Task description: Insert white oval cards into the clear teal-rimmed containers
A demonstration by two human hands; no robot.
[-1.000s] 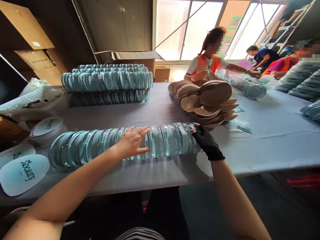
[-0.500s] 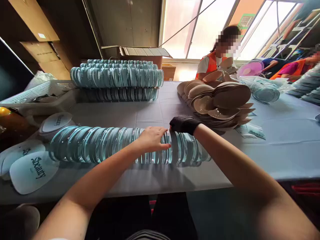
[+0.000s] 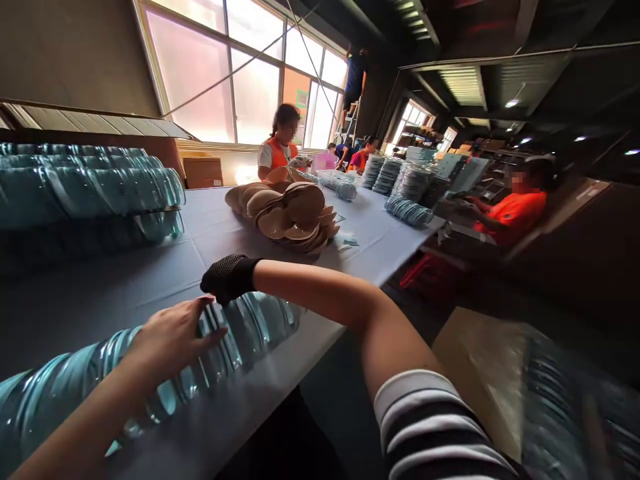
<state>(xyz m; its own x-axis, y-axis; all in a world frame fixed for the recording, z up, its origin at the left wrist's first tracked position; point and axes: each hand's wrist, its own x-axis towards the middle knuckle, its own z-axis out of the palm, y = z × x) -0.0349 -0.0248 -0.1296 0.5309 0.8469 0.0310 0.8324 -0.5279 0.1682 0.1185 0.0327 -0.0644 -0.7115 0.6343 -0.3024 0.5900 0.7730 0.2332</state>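
A long row of nested clear bluish plastic pieces [image 3: 90,370] lies on its side along the near part of the table, each piece with a rounded rim. My bare left hand [image 3: 173,333] rests across this row, fingers stretched out and thumb apart. Just beyond it my right hand [image 3: 227,279], in a black dotted glove, is curled down at the row's upper edge. Its fingertips are hidden, so what they grip does not show. Behind the right hand sits a pile of glossy beige cup-shaped pieces [image 3: 300,203].
More clear pieces [image 3: 75,190] are stacked in rows at the back left. A white cloth covers the table [image 3: 370,257]. A person in an orange vest [image 3: 275,155] is across it, another in orange [image 3: 517,210] at the right. A cardboard box [image 3: 470,373] stands low at right.
The view has swung to the right, bringing in more of the room. Both hands stay on the row of clear pieces, with little movement along it.
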